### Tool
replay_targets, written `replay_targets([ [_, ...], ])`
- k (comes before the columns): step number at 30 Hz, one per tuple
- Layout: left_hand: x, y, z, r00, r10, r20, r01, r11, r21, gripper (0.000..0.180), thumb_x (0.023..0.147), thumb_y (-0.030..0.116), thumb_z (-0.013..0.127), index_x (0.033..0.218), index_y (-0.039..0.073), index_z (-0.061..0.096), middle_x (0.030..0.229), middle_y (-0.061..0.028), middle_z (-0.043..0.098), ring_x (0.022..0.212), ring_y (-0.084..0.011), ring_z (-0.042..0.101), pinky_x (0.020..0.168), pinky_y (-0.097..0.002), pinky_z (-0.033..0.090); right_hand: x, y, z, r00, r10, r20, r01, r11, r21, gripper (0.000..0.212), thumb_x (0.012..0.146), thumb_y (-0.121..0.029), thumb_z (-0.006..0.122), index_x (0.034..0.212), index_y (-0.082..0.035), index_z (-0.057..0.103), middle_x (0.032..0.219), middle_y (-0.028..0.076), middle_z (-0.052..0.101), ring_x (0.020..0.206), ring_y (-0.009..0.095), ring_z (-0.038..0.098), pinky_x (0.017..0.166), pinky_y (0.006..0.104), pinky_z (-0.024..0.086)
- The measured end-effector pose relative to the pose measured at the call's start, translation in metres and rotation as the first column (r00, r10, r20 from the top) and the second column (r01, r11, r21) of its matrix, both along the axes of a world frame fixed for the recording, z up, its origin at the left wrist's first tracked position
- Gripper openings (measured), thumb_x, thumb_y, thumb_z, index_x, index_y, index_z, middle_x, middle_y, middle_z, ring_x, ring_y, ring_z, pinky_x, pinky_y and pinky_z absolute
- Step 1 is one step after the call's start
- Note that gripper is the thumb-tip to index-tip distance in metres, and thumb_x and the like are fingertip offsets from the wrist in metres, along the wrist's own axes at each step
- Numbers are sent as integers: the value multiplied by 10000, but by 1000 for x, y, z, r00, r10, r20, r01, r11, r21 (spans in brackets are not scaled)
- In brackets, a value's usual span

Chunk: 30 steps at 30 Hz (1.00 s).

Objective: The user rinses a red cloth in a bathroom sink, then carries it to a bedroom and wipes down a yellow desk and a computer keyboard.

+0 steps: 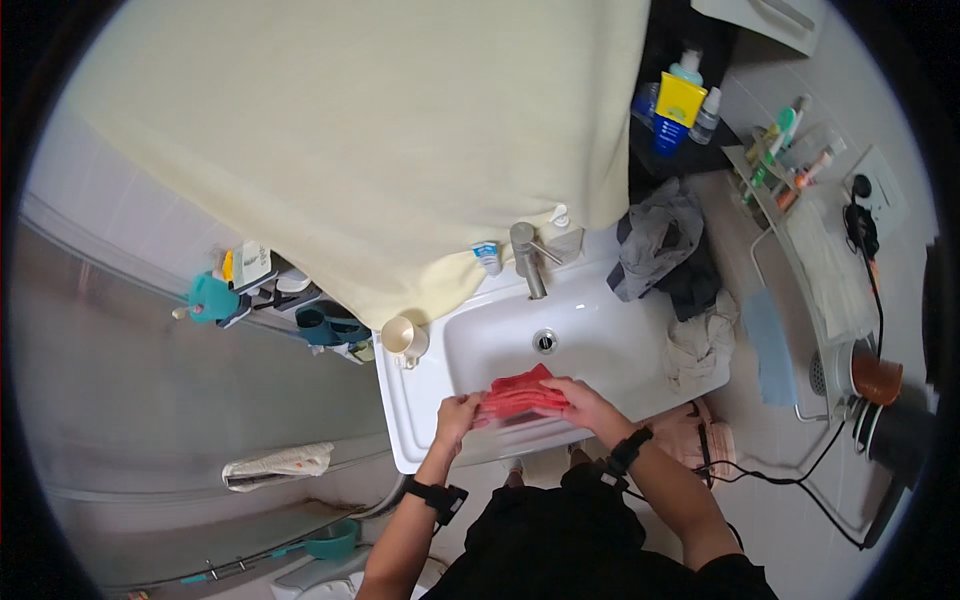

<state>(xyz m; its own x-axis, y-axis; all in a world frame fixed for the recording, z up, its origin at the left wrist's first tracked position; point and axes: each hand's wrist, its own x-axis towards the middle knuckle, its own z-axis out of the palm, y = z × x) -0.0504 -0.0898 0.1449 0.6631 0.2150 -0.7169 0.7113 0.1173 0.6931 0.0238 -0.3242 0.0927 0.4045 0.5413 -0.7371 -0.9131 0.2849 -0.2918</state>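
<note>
A folded red cloth (520,393) is stretched between my two hands, above the front part of the white sink (480,345). My left hand (460,418) grips its left end, fingers closed. At the right end, the fingers of my right hand (582,402) are wrapped on the cloth too. The metal faucet (530,260) stands behind the basin, with the drain (544,341) visible below it. A cream mug (404,341) rests on the left ledge of the sink.
Grey and dark clothes (660,240) and a beige cloth (702,345) lie on the sink's right side. A small tube (487,257) and a clear pump bottle (564,240) stand by the faucet. A pale yellow sheet (380,130) hangs behind. A wall rack (800,260) is at the right.
</note>
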Motion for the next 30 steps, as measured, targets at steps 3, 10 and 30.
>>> replay_targets([
  [3, 21, 12, 20, 993, 31, 111, -32, 1000, 0, 335, 944, 250, 585, 1088, -47, 645, 916, -126, 719, 759, -170, 705, 649, -249, 551, 30, 12, 27, 990, 54, 131, -61, 997, 52, 260, 922, -122, 619, 1126, 32, 571, 1132, 162, 632, 1004, 245, 641, 842, 338, 585],
  [10, 19, 21, 61, 968, 28, 248, -53, 994, 93, 397, 927, 358, 633, 988, -33, 658, 817, -101, 700, 698, -152, 688, 613, -246, 519, 36, 26, 88, 960, 67, 272, -47, 996, -77, 362, 887, -106, 665, 1185, 34, 515, 1201, 139, 581, 1072, 244, 608, 868, 376, 587],
  [30, -20, -14, -97, 957, -212, 198, 70, 830, 554, 365, 816, 348, 651, 825, -12, 712, 937, -204, 692, 1037, -311, 595, 867, -401, 480, 21, -20, -12, 955, 293, 46, -291, 956, -39, 410, 920, -148, 513, 1298, 11, 509, 1321, 146, 544, 1210, 275, 552, 955, 405, 491],
])
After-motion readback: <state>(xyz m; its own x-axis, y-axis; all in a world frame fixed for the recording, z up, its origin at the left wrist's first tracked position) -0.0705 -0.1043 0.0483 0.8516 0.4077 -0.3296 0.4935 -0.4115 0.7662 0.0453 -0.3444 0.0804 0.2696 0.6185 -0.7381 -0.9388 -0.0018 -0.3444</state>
